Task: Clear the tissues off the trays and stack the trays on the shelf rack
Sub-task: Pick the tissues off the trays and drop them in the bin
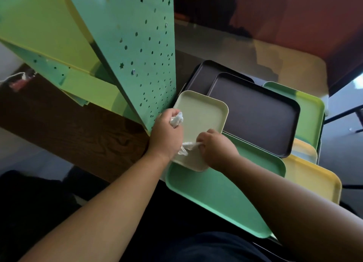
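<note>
No writing or labels can be read on anything. The left hand (166, 133) is closed around a crumpled tissue (176, 119), and the right hand (215, 144) pinches a second tissue (187, 146) over the small pale tray (204, 114). That tray lies atop a green tray (216, 198), tight against the perforated shelf rack (137, 45). Dark trays (255, 114) and a yellow tray (314, 179) crowd the right; the wooden table (78, 128) lies open on the left

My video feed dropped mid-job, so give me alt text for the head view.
Both hands grip crumpled white tissues over a small pale green tray: left hand holds one wad, right hand pinches another. The tray sits atop overlapping black, green and yellow trays, beside a green perforated shelf rack.
</note>
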`<state>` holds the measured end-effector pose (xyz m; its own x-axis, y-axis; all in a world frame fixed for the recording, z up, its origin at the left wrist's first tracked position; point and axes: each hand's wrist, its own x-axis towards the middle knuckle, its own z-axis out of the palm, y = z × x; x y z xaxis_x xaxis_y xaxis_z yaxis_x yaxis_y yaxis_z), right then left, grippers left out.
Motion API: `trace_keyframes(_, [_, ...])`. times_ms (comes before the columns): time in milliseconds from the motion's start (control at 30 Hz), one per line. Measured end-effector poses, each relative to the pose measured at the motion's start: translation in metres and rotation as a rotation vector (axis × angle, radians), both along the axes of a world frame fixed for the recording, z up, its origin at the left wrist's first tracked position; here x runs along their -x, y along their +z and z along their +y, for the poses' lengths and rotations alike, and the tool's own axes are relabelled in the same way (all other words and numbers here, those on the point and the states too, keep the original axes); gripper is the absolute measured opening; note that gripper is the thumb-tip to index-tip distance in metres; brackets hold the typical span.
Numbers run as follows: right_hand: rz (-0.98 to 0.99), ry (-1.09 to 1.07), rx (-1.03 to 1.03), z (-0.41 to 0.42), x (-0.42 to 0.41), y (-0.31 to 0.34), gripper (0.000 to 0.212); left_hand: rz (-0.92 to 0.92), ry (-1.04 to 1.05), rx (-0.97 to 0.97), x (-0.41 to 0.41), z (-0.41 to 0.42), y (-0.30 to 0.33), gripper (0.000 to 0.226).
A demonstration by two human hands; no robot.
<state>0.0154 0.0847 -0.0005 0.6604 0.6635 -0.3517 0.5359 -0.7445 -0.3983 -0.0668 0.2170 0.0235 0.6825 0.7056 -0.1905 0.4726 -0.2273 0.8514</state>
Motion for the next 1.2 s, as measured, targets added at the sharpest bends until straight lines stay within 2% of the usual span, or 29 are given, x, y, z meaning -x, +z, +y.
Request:
trace_keyframes(133, [0.048,-0.239,-0.445,-0.012,0.003,0.029,0.012,-0.026,-0.075,0.116,-0.013,-0.010,0.013,0.046])
trace_keyframes(200, [0.184,-0.389,-0.650,-0.025,0.007,0.052,0.016,-0.089,-0.160,0.342,-0.027,-0.026,0.025,0.043])
trace_keyframes(267, [0.255,-0.523,-0.854,-0.045,0.010,0.074,0.020,-0.168,-0.237,0.704,-0.046,-0.052,0.039,0.032])
trace_keyframes(300, [0.177,-0.561,-0.903,-0.058,0.010,0.081,0.021,-0.191,-0.274,0.914,-0.058,-0.069,0.045,0.029])
trace_keyframes(367, [-0.163,-0.575,-0.796,-0.092,0.009,0.089,0.027,-0.166,-0.428,1.245,-0.083,-0.109,0.055,0.027])
trace_keyframes(433, [-0.499,-0.604,-0.607,-0.138,0.008,0.090,0.039,-0.087,-0.628,1.455,-0.105,-0.162,0.061,0.032])
trace_keyframes(467, [-0.598,-0.640,-0.554,-0.166,0.009,0.089,0.041,-0.028,-0.702,1.498,-0.113,-0.193,0.064,0.034])
trace_keyframes(633, [-0.681,-0.774,-0.525,-0.334,0.010,0.064,0.046,0.237,-0.940,1.492,-0.124,-0.365,0.060,0.035])
trace_keyframes(733, [-0.585,-0.859,-0.543,-0.429,0.012,0.043,0.042,0.337,-0.932,1.468,-0.127,-0.459,0.041,0.042])
trace_keyframes(867, [-0.459,-1.100,-0.604,-0.533,0.013,0.003,0.031,0.435,-0.858,1.417,-0.136,-0.574,-0.006,0.029])
trace_keyframes(900, [-0.429,-1.152,-0.599,-0.555,0.011,-0.012,0.024,0.442,-0.852,1.411,-0.140,-0.600,-0.019,0.034])
trace_keyframes(967, [-0.299,-1.293,-0.602,-0.594,0.005,-0.043,0.012,0.552,-0.771,1.377,-0.144,-0.645,-0.047,0.058])
trace_keyframes(1000, [-0.223,-1.384,-0.618,-0.611,0.001,-0.058,0.012,0.607,-0.741,1.342,-0.146,-0.665,-0.064,0.061])
trace_keyframes(1100, [-0.052,-1.616,-0.601,-0.655,-0.015,-0.107,0.021,0.688,-0.796,1.031,-0.151,-0.711,-0.113,0.031])
trace_keyframes(1200, [0.096,-1.729,-0.507,-0.687,-0.037,-0.158,0.026,0.676,-0.796,0.866,-0.157,-0.739,-0.152,0.026])
